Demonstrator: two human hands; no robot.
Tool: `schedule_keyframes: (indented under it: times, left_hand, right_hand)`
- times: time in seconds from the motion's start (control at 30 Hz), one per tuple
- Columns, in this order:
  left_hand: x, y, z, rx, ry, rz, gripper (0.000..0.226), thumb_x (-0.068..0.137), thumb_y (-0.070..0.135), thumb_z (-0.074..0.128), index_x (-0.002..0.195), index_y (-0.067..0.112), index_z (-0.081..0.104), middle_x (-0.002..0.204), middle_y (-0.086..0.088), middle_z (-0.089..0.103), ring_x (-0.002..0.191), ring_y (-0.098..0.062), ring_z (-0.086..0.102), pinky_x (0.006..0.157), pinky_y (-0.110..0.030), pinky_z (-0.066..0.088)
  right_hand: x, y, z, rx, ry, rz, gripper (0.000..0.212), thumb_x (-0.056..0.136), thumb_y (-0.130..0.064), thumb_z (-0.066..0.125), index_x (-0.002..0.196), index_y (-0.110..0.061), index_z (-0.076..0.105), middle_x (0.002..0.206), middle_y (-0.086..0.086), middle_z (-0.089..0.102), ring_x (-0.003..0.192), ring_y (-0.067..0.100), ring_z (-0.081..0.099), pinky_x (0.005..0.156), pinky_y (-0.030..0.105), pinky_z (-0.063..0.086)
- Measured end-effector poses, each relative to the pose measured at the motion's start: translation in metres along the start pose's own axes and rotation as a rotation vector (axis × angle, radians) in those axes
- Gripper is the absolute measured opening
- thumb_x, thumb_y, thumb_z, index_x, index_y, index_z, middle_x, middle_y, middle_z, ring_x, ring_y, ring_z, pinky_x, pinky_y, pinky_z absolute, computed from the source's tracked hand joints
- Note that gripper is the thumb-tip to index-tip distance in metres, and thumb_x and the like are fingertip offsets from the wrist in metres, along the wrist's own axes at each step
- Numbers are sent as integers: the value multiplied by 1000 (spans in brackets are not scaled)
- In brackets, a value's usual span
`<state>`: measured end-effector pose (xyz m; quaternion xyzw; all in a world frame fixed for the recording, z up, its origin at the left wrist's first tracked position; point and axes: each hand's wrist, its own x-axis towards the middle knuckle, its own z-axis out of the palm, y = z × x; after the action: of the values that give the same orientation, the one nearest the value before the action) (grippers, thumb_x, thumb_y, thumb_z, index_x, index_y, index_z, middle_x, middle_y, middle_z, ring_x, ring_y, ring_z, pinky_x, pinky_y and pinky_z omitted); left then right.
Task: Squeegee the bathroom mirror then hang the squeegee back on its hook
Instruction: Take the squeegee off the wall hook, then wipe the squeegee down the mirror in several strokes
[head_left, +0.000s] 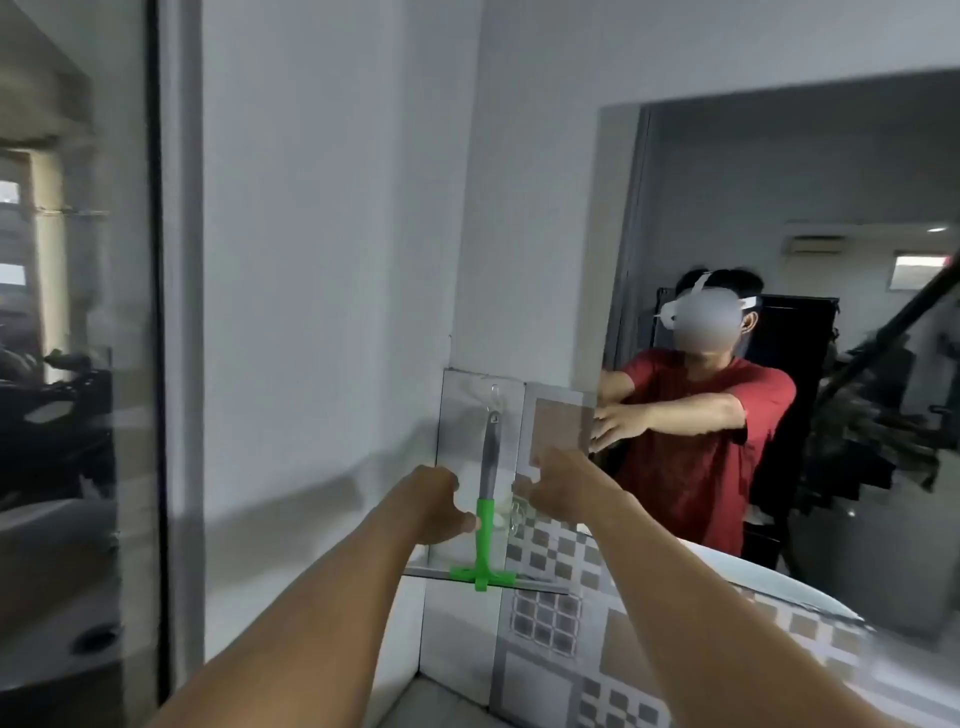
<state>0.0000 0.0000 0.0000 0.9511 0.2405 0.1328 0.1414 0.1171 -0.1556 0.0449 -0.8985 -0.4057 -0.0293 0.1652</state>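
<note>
The squeegee (484, 527) has a grey upper shaft, a green lower grip and a green blade bar at the bottom. It hangs upright from a clear hook (495, 391) on the tiled wall in the corner. My left hand (434, 504) is just left of the green grip, with the thumb tip touching it and the fingers loosely curled, not around it. My right hand (556, 483) is just right of the shaft, fingers apart, holding nothing. The mirror (831, 364) fills the wall to the right and reflects a person in a red shirt with both arms stretched out.
A glass panel with a dark frame (156, 364) stands at the left. White walls meet in the corner above the patterned grey and brown tiles (550, 618). A white basin rim (779, 582) runs under the mirror at lower right.
</note>
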Motion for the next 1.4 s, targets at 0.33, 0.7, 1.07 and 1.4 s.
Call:
schedule_keyframes:
  times: [0.33,0.7,1.07,1.4]
  left_hand:
    - [67,-23,66,-188,-28,-47,77,83,51,74,144,10,52,144,-5,58,132,-22,54,105,-31,44]
    - [72,-21,95,-513,16,-102,20,80,31,81,84,13,74,85,-4,75,78,-16,64,59,-19,40]
    - [11,20,61,-576,230,-63,20,84,33,77,97,18,74,90,4,75,84,-17,68,73,-30,53]
    - [-66,117,16,-439,186,244,12,96,24,65,101,18,74,96,-4,77,82,-24,69,82,-40,56]
  right_hand:
    - [73,-4,49,186,60,66,59,95,-45,59,142,-11,48,137,12,60,118,31,60,96,43,50]
    - [92,-8,80,482,169,121,30,95,-31,66,113,-6,63,102,9,69,92,27,66,72,35,51]
    - [35,-19,27,662,275,108,30,92,-24,72,115,-6,65,98,6,72,87,24,71,75,40,61]
    - [-102,24,-54,610,543,116,66,87,-9,72,145,-10,40,124,11,68,108,26,67,85,33,54]
